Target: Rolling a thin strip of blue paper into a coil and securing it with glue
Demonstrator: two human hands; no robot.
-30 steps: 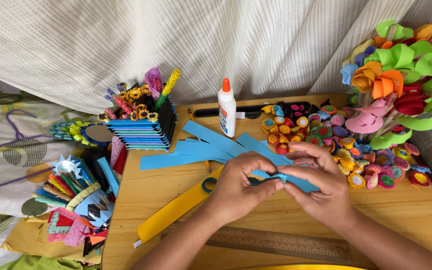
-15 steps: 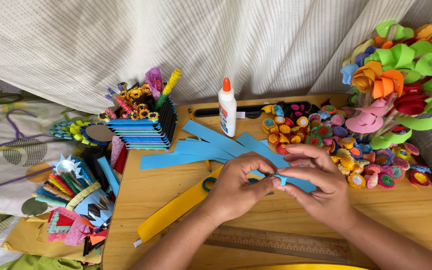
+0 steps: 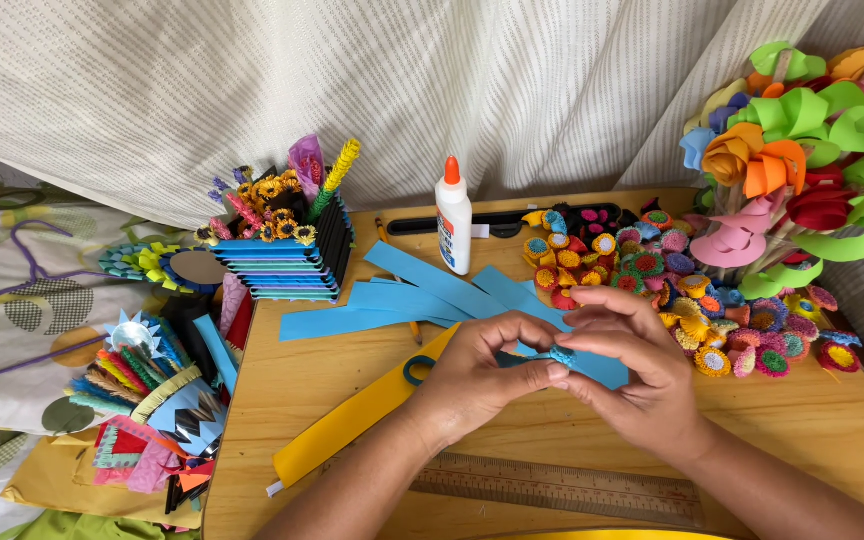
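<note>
Over a wooden table, my left hand and my right hand meet fingertip to fingertip. Between them sits a small rolled coil of blue paper, pinched by the fingers of both hands. The coil is the end of a blue paper strip that passes under my right hand. Several more blue strips lie fanned out just behind the hands. A yellow paper strip runs diagonally under my left wrist, and blue scissor handles peek out beside it.
A white glue bottle with an orange cap stands behind the strips. Many small coloured paper flowers lie at the right, under a bunch of large paper flowers. A blue paper holder stands left. A wooden ruler lies near me.
Both hands stay in place while the fingers work the blue coil; the loose strip end at the right has drawn in under my right hand.
</note>
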